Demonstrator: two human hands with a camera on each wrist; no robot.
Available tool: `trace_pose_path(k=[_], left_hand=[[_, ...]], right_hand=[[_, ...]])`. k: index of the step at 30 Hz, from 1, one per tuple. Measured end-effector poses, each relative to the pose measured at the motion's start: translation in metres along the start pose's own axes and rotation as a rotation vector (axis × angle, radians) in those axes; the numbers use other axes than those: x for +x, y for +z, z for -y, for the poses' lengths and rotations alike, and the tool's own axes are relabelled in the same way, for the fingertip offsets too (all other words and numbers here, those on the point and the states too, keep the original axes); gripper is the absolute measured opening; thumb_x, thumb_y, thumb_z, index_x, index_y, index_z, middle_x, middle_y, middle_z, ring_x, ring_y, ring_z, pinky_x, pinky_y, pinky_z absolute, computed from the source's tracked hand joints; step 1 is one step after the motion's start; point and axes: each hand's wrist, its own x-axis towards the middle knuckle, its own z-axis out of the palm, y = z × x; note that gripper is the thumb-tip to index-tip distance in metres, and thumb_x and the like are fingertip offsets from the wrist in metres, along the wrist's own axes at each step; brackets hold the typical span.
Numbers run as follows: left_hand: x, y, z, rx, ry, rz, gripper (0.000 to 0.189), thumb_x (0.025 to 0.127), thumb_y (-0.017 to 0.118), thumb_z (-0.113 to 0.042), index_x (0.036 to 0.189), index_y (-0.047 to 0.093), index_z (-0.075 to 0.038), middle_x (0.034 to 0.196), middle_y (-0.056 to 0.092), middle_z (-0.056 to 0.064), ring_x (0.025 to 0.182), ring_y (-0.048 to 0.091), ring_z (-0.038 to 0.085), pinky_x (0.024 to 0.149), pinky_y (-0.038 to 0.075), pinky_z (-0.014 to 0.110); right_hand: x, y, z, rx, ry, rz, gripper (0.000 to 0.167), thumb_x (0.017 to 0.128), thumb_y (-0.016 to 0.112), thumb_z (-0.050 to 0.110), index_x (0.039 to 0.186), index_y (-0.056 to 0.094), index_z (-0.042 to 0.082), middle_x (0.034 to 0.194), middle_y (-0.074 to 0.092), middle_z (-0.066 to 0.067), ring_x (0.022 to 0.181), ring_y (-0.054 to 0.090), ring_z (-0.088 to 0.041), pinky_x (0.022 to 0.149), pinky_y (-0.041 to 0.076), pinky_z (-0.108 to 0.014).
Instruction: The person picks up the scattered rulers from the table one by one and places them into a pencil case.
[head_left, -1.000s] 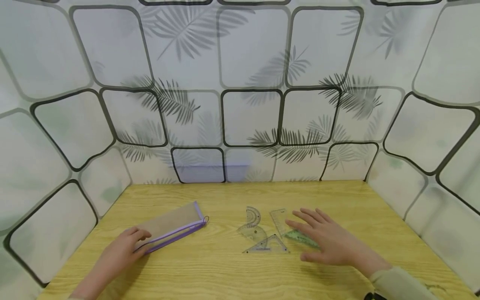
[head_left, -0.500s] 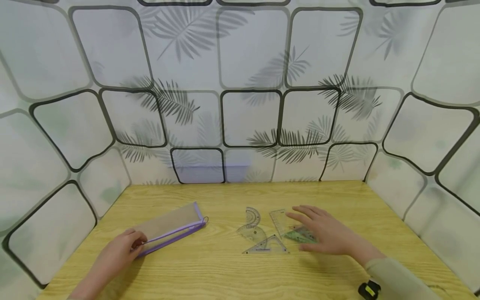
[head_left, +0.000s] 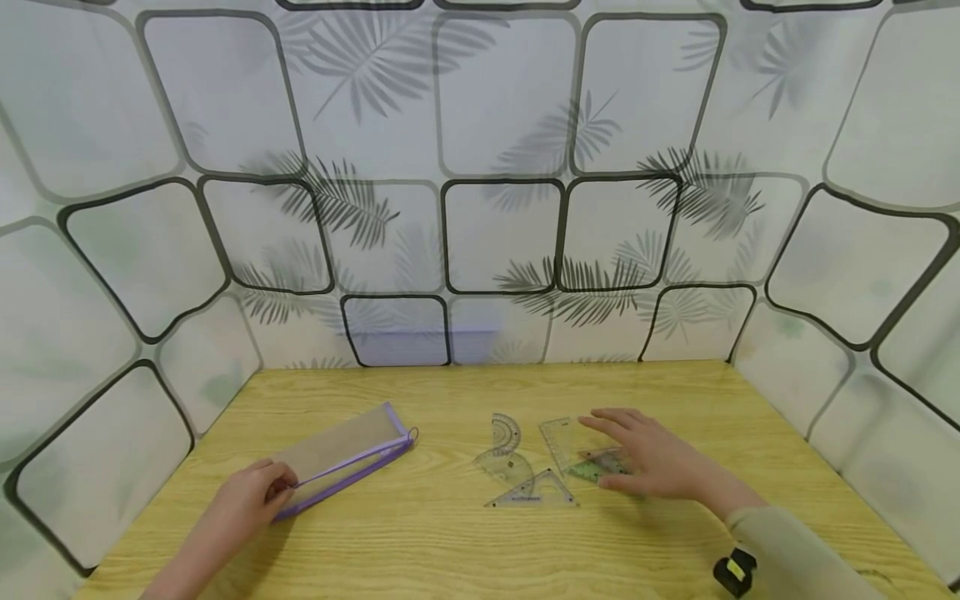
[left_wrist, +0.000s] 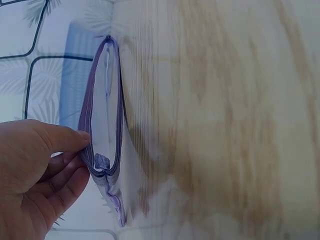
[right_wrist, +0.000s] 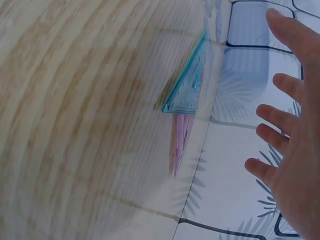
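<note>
My left hand point(head_left: 242, 502) pinches the rim of a see-through pouch point(head_left: 330, 447) with purple zip edging, at the left of the table. In the left wrist view, thumb and fingertips are at the purple rim point(left_wrist: 86, 110), and the pouch's mouth gapes. My right hand point(head_left: 667, 463) is spread above a green set square point(head_left: 587, 472), holding nothing. The right wrist view shows this set square point(right_wrist: 187, 85) as teal, with a pink clear piece point(right_wrist: 181, 142) beside it, partly hidden. Left of this hand lie a clear set square point(head_left: 553, 442), another point(head_left: 551, 492) and two protractors point(head_left: 506, 433).
The wood-grain table point(head_left: 420, 542) meets a patterned cloth wall point(head_left: 502, 233) at the back and both sides. A black object with a yellow patch point(head_left: 735, 572) is by the right sleeve point(head_left: 787, 542).
My right hand has drawn slightly back, uncovering more of the green set square and a reddish piece. My left fingers have closed on the pouch's rim, and its mouth has parted a little wider.
</note>
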Motion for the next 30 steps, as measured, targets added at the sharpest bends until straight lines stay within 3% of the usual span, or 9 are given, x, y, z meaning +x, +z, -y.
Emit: trace_pose_path(k=[10, 30], left_hand=[[0.002, -0.002, -0.009, -0.038, -0.074, 0.082, 0.011, 0.080, 0.076, -0.002, 0.079, 0.071, -0.011, 0.074, 0.061, -0.004, 0.064, 0.051, 0.000, 0.055, 0.046, 0.018], [0.005, -0.003, -0.037, -0.154, -0.135, 0.087, 0.007, 0.082, 0.072, -0.001, 0.083, 0.071, -0.008, 0.077, 0.069, 0.000, 0.066, 0.060, 0.006, 0.057, 0.050, 0.018]], right_hand=[[-0.001, 0.000, 0.000, 0.049, 0.014, -0.002, 0.078, 0.087, 0.072, 0.045, 0.152, 0.039, 0.018, 0.151, 0.045, -0.013, 0.136, 0.045, -0.038, 0.106, 0.042, -0.065], [0.002, 0.006, -0.010, 0.212, 0.030, 0.027, 0.080, 0.088, 0.071, 0.044, 0.152, 0.037, 0.012, 0.150, 0.042, -0.019, 0.134, 0.042, -0.042, 0.096, 0.049, -0.059]])
